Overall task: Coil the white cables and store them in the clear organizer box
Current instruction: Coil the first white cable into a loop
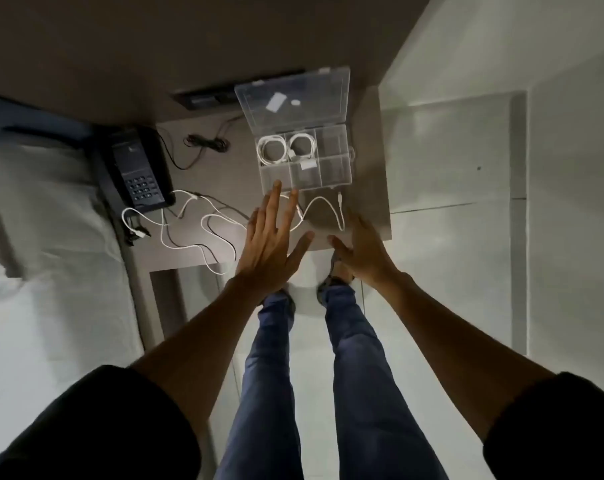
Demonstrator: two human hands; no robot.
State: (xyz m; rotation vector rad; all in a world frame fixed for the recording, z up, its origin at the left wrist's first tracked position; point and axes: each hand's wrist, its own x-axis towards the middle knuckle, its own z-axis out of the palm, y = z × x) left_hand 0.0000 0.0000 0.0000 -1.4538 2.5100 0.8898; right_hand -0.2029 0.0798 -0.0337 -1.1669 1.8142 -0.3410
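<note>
Both hands, left (271, 237) and right (361, 247), hover flat, empty above thin loose white cables (203, 230) beside clear box (305, 161).

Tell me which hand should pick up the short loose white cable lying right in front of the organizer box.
Probably the right hand: it lies open beside the short cable. The left hand is spread flat nearer the tangled cables.

The room is dim, with grey, muted colour. The brightest patch is a pale pool of light on the counter (224, 237) beside the left hand (272, 244). The floor (449, 150) shows a soft sheen. The wide lens bends straight lines near the edges. Detail is soft throughout, and the dark sleeves (96, 427) at the bottom are blurred.
</note>
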